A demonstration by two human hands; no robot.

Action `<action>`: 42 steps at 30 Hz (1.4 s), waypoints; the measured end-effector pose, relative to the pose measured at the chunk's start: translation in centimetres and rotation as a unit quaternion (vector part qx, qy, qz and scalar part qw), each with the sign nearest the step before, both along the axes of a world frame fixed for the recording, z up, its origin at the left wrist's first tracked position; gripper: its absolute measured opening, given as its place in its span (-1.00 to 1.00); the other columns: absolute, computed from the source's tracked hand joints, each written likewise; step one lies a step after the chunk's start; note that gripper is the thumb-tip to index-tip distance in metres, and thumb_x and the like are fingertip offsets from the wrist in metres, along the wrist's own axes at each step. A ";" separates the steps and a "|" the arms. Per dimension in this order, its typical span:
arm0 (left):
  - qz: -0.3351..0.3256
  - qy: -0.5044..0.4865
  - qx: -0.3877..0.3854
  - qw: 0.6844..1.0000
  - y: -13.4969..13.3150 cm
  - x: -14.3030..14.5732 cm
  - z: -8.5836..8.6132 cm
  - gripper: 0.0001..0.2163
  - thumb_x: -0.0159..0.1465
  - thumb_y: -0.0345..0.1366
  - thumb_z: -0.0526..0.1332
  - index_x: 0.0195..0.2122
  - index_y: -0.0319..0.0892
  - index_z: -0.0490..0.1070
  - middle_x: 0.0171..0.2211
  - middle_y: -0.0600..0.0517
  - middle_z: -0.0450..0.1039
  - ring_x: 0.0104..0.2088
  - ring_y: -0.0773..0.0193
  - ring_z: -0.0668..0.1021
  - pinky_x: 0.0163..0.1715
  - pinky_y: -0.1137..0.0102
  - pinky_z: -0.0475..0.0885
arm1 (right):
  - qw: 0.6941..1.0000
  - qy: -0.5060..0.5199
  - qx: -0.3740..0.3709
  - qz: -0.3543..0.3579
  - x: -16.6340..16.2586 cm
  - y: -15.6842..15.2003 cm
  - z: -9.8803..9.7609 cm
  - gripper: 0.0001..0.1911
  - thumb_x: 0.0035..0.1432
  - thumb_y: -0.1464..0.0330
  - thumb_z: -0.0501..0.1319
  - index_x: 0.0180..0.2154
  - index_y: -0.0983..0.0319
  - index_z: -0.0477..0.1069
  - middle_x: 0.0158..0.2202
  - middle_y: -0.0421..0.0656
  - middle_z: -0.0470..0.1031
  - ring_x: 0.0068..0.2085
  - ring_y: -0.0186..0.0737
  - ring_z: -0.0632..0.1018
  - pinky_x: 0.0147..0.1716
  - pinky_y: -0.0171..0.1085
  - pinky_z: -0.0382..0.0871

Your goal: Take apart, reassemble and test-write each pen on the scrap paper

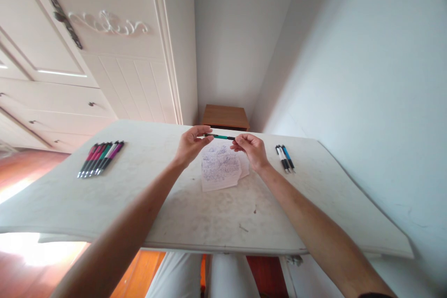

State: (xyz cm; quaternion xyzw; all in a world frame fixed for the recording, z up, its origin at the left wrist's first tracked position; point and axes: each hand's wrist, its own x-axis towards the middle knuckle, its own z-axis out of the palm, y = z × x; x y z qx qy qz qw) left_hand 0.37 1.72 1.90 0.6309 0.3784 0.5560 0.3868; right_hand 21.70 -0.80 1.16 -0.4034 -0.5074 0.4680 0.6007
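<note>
A green and black pen [221, 137] is held level between my two hands, above the far part of the table. My left hand [192, 144] pinches its left end between thumb and fingers. The fingertips of my right hand [252, 149] are closed on its black right end. Beneath the pen lie sheets of paper [220, 167] covered in dense blue scribbles, one sheet partly under another.
Several pens [99, 159] in pink, green, white and purple lie side by side on the left of the white table [223, 223]. Three more pens [285, 158], white and blue, lie at right. A white cabinet [132, 56] and a wall [366, 79] flank the table.
</note>
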 end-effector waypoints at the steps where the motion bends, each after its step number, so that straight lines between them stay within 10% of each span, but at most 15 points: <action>1: 0.003 -0.002 -0.004 1.000 0.0 0.0 0.0 -0.57 0.08 -0.02 0.37 -0.13 -0.23 0.48 -0.15 -0.11 0.54 -0.21 0.21 0.55 -0.31 0.41 0.45 | 1.000 -0.002 0.002 0.002 0.0 0.0 0.0 -0.68 -0.04 0.13 0.41 -0.40 0.26 0.49 -0.45 -0.16 0.56 -0.42 -0.21 0.62 -0.41 -0.29 0.48; 7: -0.013 0.025 -0.073 0.997 0.3 -0.1 -0.3 -0.47 0.18 0.20 0.15 -0.38 -0.26 0.50 -0.59 0.01 0.40 -0.61 0.38 0.38 -0.62 0.46 0.27 | 0.999 -0.034 0.015 0.008 -0.1 -0.1 -0.1 -0.67 -0.01 0.11 0.39 -0.41 0.25 0.49 -0.45 -0.15 0.57 -0.42 -0.21 0.62 -0.38 -0.27 0.50; 17: -0.039 -0.022 -0.047 0.998 0.0 0.0 0.0 -0.51 -0.01 -0.04 0.43 -0.12 -0.23 0.44 -0.19 -0.13 0.56 -0.27 0.22 0.55 -0.36 0.39 0.42 | 0.998 -0.052 0.029 -0.003 0.1 -0.1 0.1 -0.66 0.00 0.09 0.37 -0.41 0.24 0.48 -0.45 -0.16 0.56 -0.42 -0.21 0.62 -0.40 -0.28 0.49; 24: -0.027 0.040 -0.077 0.996 0.2 -0.2 -0.1 -0.50 0.16 0.18 0.18 -0.35 -0.25 0.49 -0.54 0.00 0.45 -0.56 0.35 0.41 -0.59 0.45 0.27 | 0.998 -0.064 0.025 0.005 0.1 -0.1 -0.2 -0.63 0.00 0.05 0.36 -0.41 0.24 0.48 -0.47 -0.15 0.57 -0.41 -0.21 0.62 -0.36 -0.27 0.50; 33: -0.027 -0.004 -0.034 0.999 0.0 -0.2 0.1 -0.52 0.04 0.00 0.38 -0.11 -0.22 0.46 -0.18 -0.10 0.53 -0.27 0.24 0.53 -0.36 0.40 0.42 | 0.997 -0.067 0.026 -0.008 0.2 -0.2 0.1 -0.61 0.00 0.03 0.35 -0.40 0.24 0.47 -0.45 -0.15 0.56 -0.41 -0.20 0.62 -0.38 -0.26 0.49; 42: -0.036 0.039 -0.061 0.997 0.3 -0.2 -0.3 -0.56 0.15 0.12 0.24 -0.38 -0.24 0.53 -0.55 -0.01 0.47 -0.54 0.32 0.43 -0.55 0.42 0.28 | 0.997 -0.072 0.033 0.002 0.0 -0.1 -0.2 -0.65 0.04 0.07 0.34 -0.39 0.25 0.46 -0.45 -0.16 0.55 -0.43 -0.22 0.61 -0.39 -0.28 0.47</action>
